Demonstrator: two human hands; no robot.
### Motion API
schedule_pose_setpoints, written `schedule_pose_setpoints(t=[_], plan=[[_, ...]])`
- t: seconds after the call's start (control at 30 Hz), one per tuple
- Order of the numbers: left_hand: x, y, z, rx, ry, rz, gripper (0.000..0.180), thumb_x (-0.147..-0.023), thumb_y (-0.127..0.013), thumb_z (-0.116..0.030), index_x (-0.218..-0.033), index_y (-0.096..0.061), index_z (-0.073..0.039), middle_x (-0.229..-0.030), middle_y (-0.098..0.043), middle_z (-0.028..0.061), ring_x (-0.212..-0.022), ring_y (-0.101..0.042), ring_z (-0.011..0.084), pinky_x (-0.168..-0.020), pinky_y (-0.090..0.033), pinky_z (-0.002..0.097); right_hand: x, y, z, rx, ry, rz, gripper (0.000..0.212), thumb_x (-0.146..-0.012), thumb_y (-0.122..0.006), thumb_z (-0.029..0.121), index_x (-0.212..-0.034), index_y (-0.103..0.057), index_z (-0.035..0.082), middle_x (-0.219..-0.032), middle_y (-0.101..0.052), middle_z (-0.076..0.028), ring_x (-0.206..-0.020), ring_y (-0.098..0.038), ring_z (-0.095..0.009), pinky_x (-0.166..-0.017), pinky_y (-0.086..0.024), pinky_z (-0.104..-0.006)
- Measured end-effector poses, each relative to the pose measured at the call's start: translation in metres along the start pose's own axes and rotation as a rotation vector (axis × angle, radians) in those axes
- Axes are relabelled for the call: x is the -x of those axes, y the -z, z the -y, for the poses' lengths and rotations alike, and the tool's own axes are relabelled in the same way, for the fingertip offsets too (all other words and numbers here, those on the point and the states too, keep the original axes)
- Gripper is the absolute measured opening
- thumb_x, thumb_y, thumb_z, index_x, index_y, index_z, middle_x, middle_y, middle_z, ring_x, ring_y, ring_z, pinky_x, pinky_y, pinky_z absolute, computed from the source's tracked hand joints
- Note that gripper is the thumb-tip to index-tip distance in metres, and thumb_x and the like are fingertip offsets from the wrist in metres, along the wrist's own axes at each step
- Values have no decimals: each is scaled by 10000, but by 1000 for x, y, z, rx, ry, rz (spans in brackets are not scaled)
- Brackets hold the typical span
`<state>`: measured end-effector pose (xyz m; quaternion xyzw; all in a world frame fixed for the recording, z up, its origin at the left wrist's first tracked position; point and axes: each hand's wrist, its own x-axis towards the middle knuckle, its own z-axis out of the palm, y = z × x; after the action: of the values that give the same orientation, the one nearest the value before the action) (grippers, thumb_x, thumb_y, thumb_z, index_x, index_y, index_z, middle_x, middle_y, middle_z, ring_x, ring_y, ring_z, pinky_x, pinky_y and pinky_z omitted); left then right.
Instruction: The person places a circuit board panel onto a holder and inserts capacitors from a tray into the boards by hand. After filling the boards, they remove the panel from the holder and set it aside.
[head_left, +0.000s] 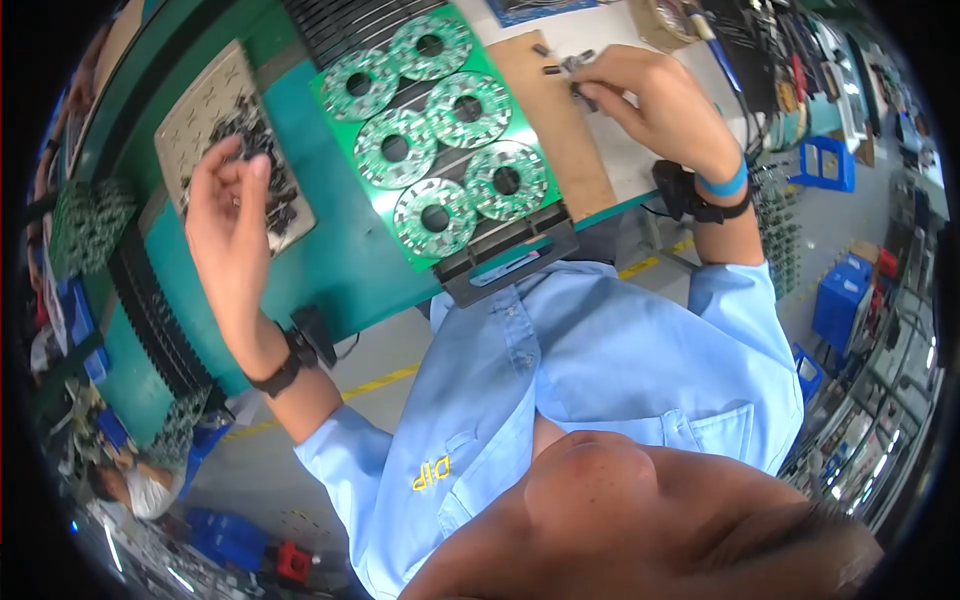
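My left hand [232, 215] is over a beige tray [190, 130], its fingers curled in toward the thumb. Whatever it may hold is hidden. Small dark components [285, 205] lie heaped in that tray, partly under the hand. On the right, my right hand [660, 105] has thumb and fingers pinched together at a few small black cylindrical components [551, 70] by the edge of a brown board [560, 130]. Between my hands lies a green circuit board panel [385, 205] with several round sections, each with a central hole. Neither hand touches the panel.
Beneath the panel is a black slatted carrier with a handle [510, 265] at the near edge. A teal work surface [335, 270] runs under it. Stacked circuit boards [90, 225] stand far left. Cables and tools crowd the upper right. Blue bins [840, 300] sit on the floor.
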<state>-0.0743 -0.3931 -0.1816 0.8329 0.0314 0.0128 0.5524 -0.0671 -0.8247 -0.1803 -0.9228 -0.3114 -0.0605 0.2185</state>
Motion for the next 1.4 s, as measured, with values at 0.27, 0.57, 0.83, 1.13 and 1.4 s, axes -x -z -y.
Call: schedule_pose_setpoints(t=[0.27, 0.57, 0.83, 1.13, 1.4], plan=[[-19, 26, 23, -527, -125, -180, 202, -942, -786, -111, -1128, -765, -35, -927, -698, 91, -782, -644, 169, -723, -532, 311, 3, -11, 0, 36, -48, 93, 175, -930, -701, 12, -1097, -749, 26, -986, -675, -123, -866, -671, -365, -750, -534, -436], [-3, 16, 14, -603, -349, 187, 203, -839, -805, -27, -1034, -750, -6, -948, -689, 103, -869, -666, 253, -779, -545, 385, -1, -11, 3, 98, -67, 165, 160, -919, -736, 63, -1073, -726, 21, -975, -665, -127, -859, -667, -365, -737, -530, -446], [-3, 13, 18, -570, -370, 234, 170, -859, -777, -2, -1020, -721, 4, -928, -660, 99, -848, -646, 239, -794, -536, 366, 9, -15, -13, 108, -93, 155, 122, -933, -721, 62, -1037, -698, 4, -954, -658, -143, -837, -665, -348, -715, -526, -429], [-7, 7, 24, -469, -263, 87, 144, -978, -721, -50, -1115, -726, -7, -943, -671, 76, -787, -612, 148, -721, -514, 286, 18, -5, 0, -60, -113, -89, 178, -1045, -617, 73, -1180, -699, -8, -931, -621, -117, -786, -645, -264, -689, -505, -366], [-13, 6, 33, -387, -352, -102, 163, -1002, -739, -103, -1151, -740, -36, -949, -734, 43, -805, -652, 124, -724, -527, 273, 34, -30, 63, -628, -237, -31, 188, -1022, -657, 16, -1193, -713, -36, -988, -689, -111, -845, -695, -211, -717, -537, -315]])
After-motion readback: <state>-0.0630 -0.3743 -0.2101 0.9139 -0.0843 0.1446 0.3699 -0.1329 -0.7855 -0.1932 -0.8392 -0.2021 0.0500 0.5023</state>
